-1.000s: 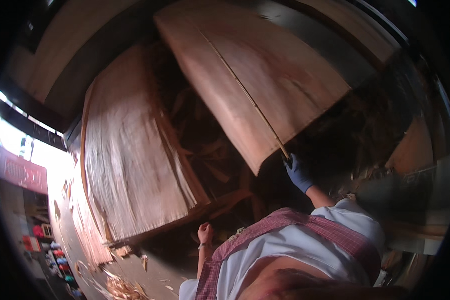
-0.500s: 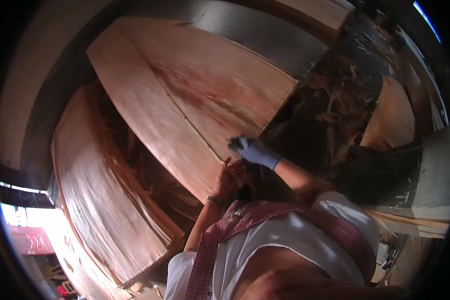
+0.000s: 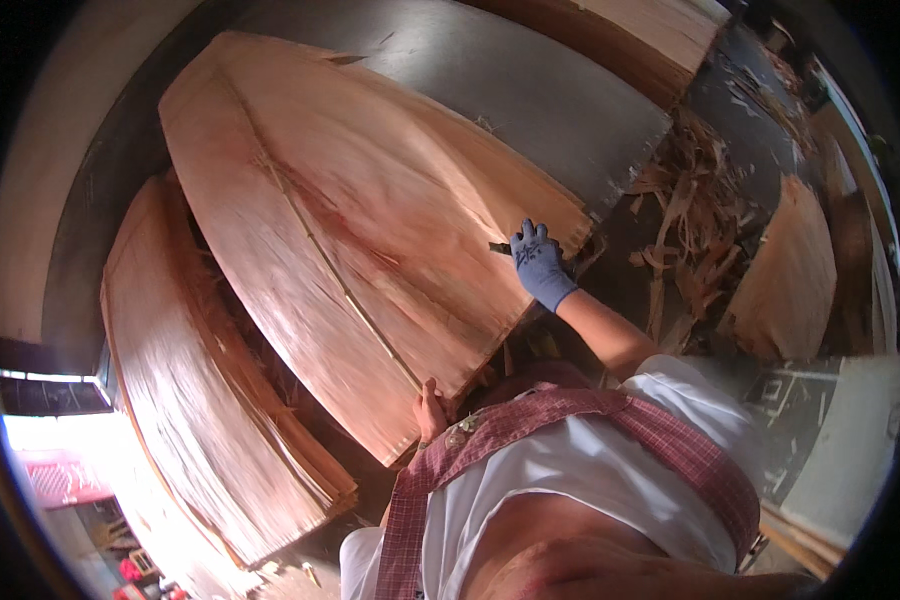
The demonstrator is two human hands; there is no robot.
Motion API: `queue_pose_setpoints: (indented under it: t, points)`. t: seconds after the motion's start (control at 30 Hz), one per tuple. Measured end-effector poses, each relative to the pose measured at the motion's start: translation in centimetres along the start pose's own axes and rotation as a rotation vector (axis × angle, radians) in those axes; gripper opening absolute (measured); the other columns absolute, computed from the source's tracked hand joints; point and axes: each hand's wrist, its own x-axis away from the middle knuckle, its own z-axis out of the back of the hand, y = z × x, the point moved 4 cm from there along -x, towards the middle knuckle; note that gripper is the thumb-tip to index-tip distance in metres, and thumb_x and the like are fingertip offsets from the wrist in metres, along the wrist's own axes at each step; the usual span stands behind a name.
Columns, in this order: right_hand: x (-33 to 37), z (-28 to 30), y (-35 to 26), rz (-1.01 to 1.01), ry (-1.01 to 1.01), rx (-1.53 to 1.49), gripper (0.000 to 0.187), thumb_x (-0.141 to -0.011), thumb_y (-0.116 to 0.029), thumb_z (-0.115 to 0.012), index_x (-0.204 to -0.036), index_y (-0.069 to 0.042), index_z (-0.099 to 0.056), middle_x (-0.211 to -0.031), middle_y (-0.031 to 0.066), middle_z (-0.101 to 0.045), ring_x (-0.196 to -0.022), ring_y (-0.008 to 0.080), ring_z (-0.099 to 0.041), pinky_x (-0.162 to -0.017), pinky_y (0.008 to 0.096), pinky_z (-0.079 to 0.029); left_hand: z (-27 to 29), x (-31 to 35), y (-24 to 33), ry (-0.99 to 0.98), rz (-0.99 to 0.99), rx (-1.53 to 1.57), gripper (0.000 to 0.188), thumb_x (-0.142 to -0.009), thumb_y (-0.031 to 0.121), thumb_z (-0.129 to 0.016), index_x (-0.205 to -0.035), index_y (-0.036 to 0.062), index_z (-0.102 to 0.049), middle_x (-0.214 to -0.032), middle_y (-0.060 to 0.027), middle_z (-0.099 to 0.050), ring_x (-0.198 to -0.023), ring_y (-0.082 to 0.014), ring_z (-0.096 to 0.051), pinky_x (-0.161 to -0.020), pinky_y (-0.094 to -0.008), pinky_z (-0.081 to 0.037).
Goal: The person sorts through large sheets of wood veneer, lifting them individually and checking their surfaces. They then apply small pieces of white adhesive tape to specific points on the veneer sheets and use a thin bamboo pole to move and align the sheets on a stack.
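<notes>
A large stack of reddish-tan wood veneer sheets (image 3: 300,130) lies in front of me. Across its top sheet, lengthwise, runs a long thin stick (image 3: 345,285). Close to my body, my left hand (image 3: 430,412) is closed on the stick's near end; part of that hand is hidden behind my apron strap. My right hand (image 3: 542,268), in a blue-grey glove with dark fingertips, is over the stack's right near edge. Its fingers are curled round a small dark tool (image 3: 500,248) whose kind I cannot make out. The top sheet looks rippled beneath it.
A second veneer stack (image 3: 200,370) stands to the left, with torn strips along its side. Veneer scraps (image 3: 695,220) heap up at the right, beside a leaning veneer piece (image 3: 790,270). A dark metal surface (image 3: 530,90) extends behind the main stack.
My right hand has moved away from the left, out to the right over the stack's edge. My left hand has drawn nearer my body with the stick end. The view has shifted slightly.
</notes>
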Motion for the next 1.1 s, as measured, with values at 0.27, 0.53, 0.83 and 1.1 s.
queue_pose_setpoints:
  t: [0.27,0.53,0.83,1.1]
  points:
    - [-1.5,0.1,-13.7,0.483,-0.154,-1.268,0.053,-0.088,-0.029,-0.065,-0.134,-0.007,-0.048,-0.107,0.0199,-0.067,-0.097,0.0343,-0.066,-0.082,0.0422,-0.052,-2.9,-0.1,-1.5,0.159,-0.201,0.018,0.029,-0.090,0.027,-0.066,-0.076,0.0112,-0.044,-0.053,0.0022,-0.041,-0.035,-0.0105,-0.038,-0.031,-0.0253,-0.030]
    - [2.8,7.2,-31.1,0.885,-0.579,-1.189,0.055,-0.085,-0.028,-0.065,-0.132,-0.002,-0.050,-0.117,0.0210,-0.064,-0.109,0.0333,-0.062,-0.092,0.0379,-0.048,-5.1,2.0,-1.4,-0.059,-0.457,0.042,0.068,-0.083,0.004,-0.071,-0.131,0.0140,-0.023,-0.089,-0.0089,-0.062,-0.057,-0.0140,-0.059,-0.045,-0.0246,-0.048]
    - [9.4,15.3,-35.5,1.006,-0.449,-1.189,0.051,-0.087,-0.029,-0.060,-0.128,-0.003,-0.048,-0.111,0.0245,-0.063,-0.104,0.0396,-0.062,-0.087,0.0430,-0.048,-4.4,0.2,-4.5,-0.010,-0.035,0.826,0.019,-0.090,0.024,-0.067,-0.103,0.0126,-0.058,-0.077,-0.0033,-0.060,-0.058,-0.0174,-0.058,-0.049,-0.0290,-0.050]
    - [9.6,13.1,-18.3,0.477,-0.018,-0.839,0.054,-0.086,-0.041,-0.070,-0.122,-0.004,-0.057,-0.111,0.0152,-0.067,-0.099,0.0250,-0.067,-0.084,0.0379,-0.052,-2.5,3.7,-1.3,-0.107,0.144,0.911,0.018,-0.092,0.021,-0.065,-0.095,0.0050,-0.058,-0.073,-0.0036,-0.055,-0.062,-0.0188,-0.056,-0.057,-0.0299,-0.051]
